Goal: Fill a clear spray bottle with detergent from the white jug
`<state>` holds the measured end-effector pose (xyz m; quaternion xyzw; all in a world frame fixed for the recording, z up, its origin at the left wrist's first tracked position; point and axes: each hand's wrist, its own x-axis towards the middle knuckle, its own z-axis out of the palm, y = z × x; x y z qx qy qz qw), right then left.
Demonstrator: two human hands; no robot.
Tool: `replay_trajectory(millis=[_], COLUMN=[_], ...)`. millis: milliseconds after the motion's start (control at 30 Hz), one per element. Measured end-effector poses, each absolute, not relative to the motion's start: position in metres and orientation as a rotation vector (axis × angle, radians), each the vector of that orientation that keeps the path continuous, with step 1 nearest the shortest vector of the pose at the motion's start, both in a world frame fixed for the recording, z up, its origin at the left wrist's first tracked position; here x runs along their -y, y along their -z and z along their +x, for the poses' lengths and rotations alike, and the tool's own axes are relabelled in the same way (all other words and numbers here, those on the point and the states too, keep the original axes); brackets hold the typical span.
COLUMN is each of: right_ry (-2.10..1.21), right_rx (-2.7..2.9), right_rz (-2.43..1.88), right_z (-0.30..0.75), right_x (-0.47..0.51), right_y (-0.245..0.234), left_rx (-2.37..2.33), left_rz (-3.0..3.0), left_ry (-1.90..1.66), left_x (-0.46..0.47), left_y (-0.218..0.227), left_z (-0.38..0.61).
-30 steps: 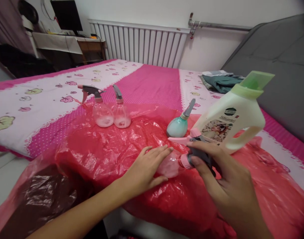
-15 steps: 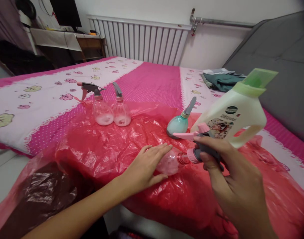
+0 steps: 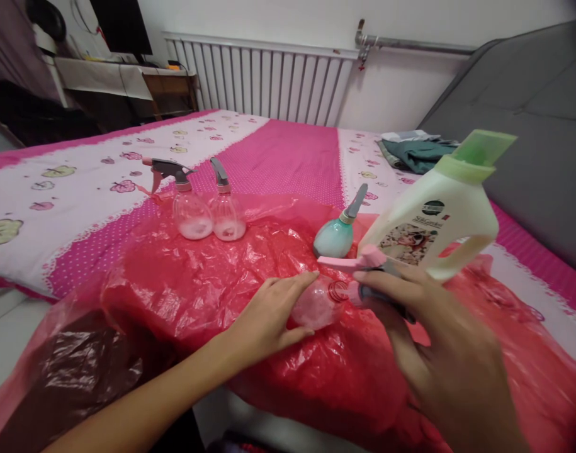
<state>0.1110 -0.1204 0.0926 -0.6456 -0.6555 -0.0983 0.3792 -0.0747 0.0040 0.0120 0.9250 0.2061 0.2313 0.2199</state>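
Bed [image 3: 299, 160] takes up most of the view; red plastic sheet [image 3: 197, 283] covers its near edge, prob. to catch drips. Lg white jug [image 3: 413, 211] w/ green cap stands on sheet, far side of R hand, prob. within easy reach.

R hand [image 3: 441, 340]: fingers & thumb closed round sprayer head. L hand [image 3: 273, 314]: half-curled, thumb near, fingers far, over base end of clear bottle, prob. so it can't roll. Bottle [image 3: 318, 305] lies on sheet btwn hands, neck to R.

Two clear sprayers [image 3: 192, 214] [image 3: 227, 214] upright, far L, side by side; teal sprayer [image 3: 333, 239] just L of jug.

Sprayer head [image 3: 384, 283]: collar toward bottle neck, prob. for lining up; can't tell if touching.
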Motion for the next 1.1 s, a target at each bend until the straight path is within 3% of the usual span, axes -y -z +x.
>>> replay_trajectory(millis=[200, 367, 533, 1100], right_ry=[0.116, 0.192, 0.021, 0.076], right_rx=[1.628, 1.554, 1.555, 1.499], right_rz=[-1.645, -1.641, -1.618, -1.723], right_z=[0.109, 0.108, 0.104, 0.1], right_x=[0.113, 0.114, 0.116, 0.113], right_y=[-0.089, -0.092, -0.092, -0.091], left_rx=[-0.585, -0.572, -0.546, -0.534], left_rz=[2.569, 2.552, 2.588, 2.607], left_ry=[-0.63, -0.64, -0.633, -0.631], left_x=[-0.003, -0.005, -0.005, -0.008], left_y=[-0.012, -0.01, -0.012, -0.008], left_z=[-0.075, -0.074, -0.074, -0.074])
